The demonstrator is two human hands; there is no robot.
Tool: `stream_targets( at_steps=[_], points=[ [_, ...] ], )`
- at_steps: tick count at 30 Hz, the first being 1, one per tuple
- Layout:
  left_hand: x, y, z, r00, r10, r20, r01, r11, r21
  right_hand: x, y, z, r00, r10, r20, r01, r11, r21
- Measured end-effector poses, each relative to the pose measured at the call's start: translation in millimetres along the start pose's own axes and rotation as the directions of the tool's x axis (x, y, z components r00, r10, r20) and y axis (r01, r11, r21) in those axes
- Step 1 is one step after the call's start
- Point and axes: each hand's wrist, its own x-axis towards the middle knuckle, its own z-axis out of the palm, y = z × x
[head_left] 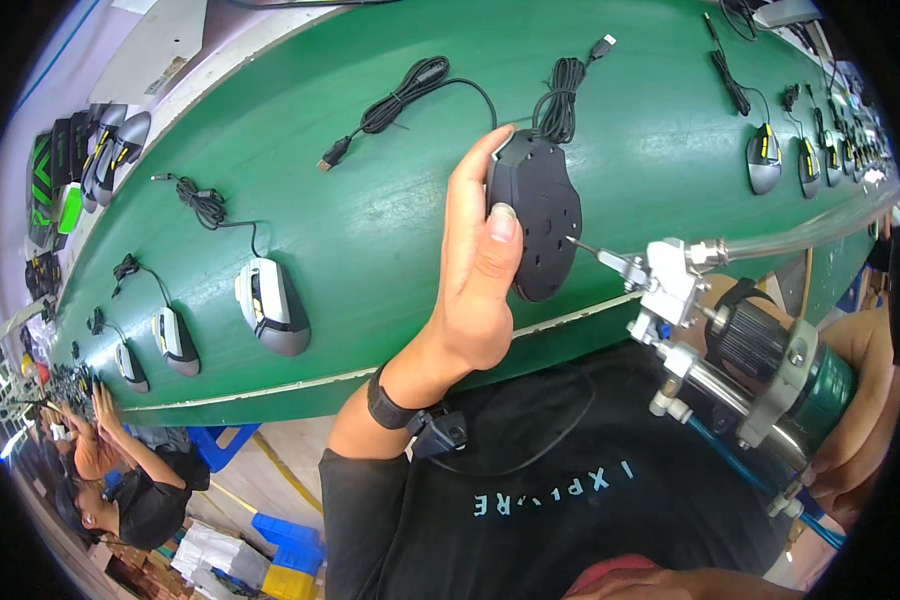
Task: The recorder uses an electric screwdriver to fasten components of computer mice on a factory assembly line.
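A black computer mouse (535, 215) is in my left hand (478, 265), upside down, so its underside with small holes faces me. My thumb lies across that underside and the fingers wrap its far side. A powered screwdriver (745, 345) with a metal head, a clear tube and blue hoses comes in from the right. Its thin tip is at the edge of the mouse's underside; contact cannot be made out. My right hand (712, 305) is closed round the tool's body and partly hidden behind it. A bundled black cable (562, 98) lies beyond the mouse.
The green conveyor belt (370, 200) runs across. Several mice with bundled cables lie on it, including a grey-and-white mouse (272, 308) at left and a grey mouse (765, 160) at right. Another cable (410, 90) lies ahead. A co-worker (140, 500) sits at far left, near blue bins (290, 540).
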Motion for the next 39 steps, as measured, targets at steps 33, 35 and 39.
stream_targets(
  at_steps=[33,35,39],
  points=[
    [-9.7,-6.5,-16.6,0.996,-0.058,0.074,0.05,0.992,0.112,-30.4,-7.0,14.0,0.918,-0.39,-0.066,0.373,0.798,0.473],
    [-10.9,-5.3,-16.6,0.999,-0.04,0.033,0.038,0.998,0.057,-41.3,-28.6,13.4,0.924,-0.376,-0.071,0.362,0.798,0.482],
    [-9.6,4.3,-15.5,0.999,-0.03,0.029,0.03,1.0,-0.002,-17.0,-10.9,12.0,0.934,-0.35,-0.074,0.338,0.796,0.502]
  ],
)
